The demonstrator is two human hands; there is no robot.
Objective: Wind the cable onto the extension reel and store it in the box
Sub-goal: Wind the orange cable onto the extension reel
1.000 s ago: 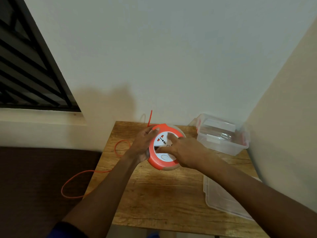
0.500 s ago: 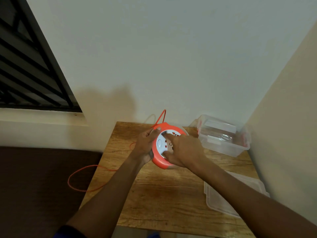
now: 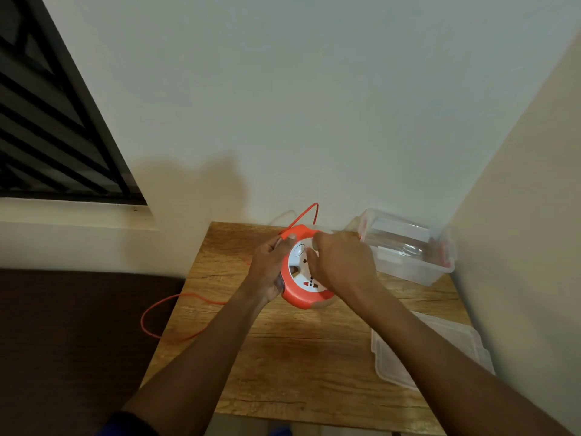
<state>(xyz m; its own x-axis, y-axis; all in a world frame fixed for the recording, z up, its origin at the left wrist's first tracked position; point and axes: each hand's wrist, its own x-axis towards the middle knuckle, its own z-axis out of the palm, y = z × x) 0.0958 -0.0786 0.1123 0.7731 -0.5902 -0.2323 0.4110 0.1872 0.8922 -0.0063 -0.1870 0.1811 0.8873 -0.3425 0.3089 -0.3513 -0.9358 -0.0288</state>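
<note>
An orange and white extension reel point(image 3: 302, 296) is held tilted above the wooden table point(image 3: 292, 357). My left hand point(image 3: 270, 269) grips its left rim, thumb on the orange edge. My right hand point(image 3: 342, 265) lies on the white socket face, fingers curled on its hub. The thin orange cable point(image 3: 163, 305) loops off the table's left side over the dark floor, and a short loop of the cable point(image 3: 309, 212) sticks up behind the reel. The clear plastic box point(image 3: 408, 250) stands open at the back right.
The box's clear lid point(image 3: 434, 350) lies flat at the table's right edge. Walls close the table in at the back and right. A window with dark bars point(image 3: 47, 121) is at the upper left.
The socket face has turned under my right hand. The cable loop on the floor has shrunk and drawn closer to the table. The loop behind the reel has shifted right.
</note>
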